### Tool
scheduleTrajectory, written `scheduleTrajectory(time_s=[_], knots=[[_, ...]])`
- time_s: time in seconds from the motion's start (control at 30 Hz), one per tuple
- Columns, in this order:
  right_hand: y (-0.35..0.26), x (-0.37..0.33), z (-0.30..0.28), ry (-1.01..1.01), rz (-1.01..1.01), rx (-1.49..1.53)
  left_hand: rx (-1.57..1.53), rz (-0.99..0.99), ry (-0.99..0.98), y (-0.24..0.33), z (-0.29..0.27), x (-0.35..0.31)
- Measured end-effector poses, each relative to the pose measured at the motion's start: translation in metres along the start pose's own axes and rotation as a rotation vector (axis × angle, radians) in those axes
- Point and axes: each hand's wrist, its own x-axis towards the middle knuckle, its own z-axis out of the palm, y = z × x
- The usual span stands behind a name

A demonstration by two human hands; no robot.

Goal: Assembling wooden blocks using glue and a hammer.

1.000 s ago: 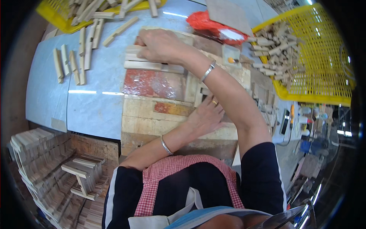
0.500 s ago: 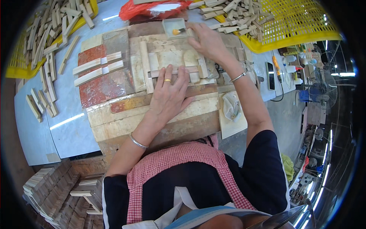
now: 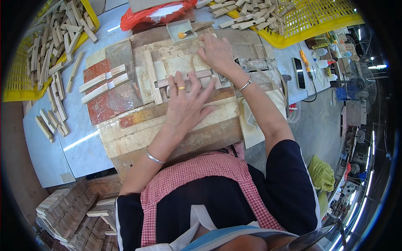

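My left hand [image 3: 186, 102], fingers spread, rests its fingertips on a wooden crosspiece [image 3: 161, 83] lying on the worn work board. To its left a longer wooden strip [image 3: 151, 77] meets the crosspiece's end. My right hand [image 3: 218, 54] hovers over the far right of the board, thumb and bent fingers apart, with nothing visible in it. Just beyond its fingertips, a brush [image 3: 202, 26] with a yellowish blob at its head lies across a small pale square tray [image 3: 172, 32]. Two notched wooden strips [image 3: 98, 80] lie side by side on the red-patched area to the left.
Yellow baskets [image 3: 293, 39] of wooden pieces stand at far left and far right. Loose strips [image 3: 58, 98] lie on the blue-grey table [image 3: 46, 146]. A red plastic bag [image 3: 134, 19] is at the back. A metal clamp-like fixture [image 3: 255, 63] and a phone [image 3: 299, 73] are to the right.
My right hand has let go of the brush, now lying in the tray, and drawn back toward me. My left hand's fingers have spread on the crosspiece.
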Motion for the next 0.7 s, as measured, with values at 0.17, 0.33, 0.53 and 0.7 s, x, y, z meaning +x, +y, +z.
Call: scheduleTrajectory(time_s=[0.17, 0.33, 0.53, 0.7], knots=[[0.002, -0.001, 0.004, -0.002, 0.018, 0.009, 0.092, -0.001, -0.092, 0.005, 0.003, 0.004], [0.002, -0.004, -0.011, 0.088, -0.062, -0.053, 0.072, -0.011, -0.076, 0.004, 0.006, 0.003], [-0.008, -0.006, -0.005, 0.165, -0.105, 0.022, 0.034, -0.005, -0.056, -0.001, 0.006, -0.002], [-0.006, -0.010, -0.021, 0.224, -0.095, 0.067, -0.008, 0.007, -0.024, -0.003, 0.006, -0.005]])
